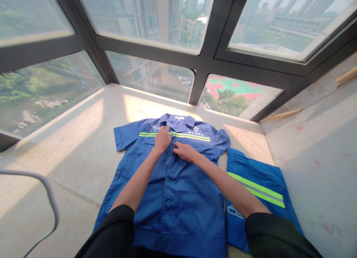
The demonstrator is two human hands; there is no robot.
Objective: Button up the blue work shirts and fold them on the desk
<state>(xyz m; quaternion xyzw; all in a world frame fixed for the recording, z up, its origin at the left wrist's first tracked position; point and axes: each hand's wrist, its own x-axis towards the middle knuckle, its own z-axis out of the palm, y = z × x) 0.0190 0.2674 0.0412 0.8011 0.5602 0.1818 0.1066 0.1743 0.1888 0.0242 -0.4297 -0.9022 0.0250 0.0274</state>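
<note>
Shirt (184, 191) near sill (92, 139) window-side edge looks light, floppy tbh; grab the placket (166, 189), where left hand (163, 138) and right hand (184, 152) pinch.

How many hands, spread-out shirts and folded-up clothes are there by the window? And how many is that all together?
Hands: 2, a left hand and a right hand, both at the shirt's front
Spread-out shirt: 1
Folded blue clothing: 1
Total: 4
</note>
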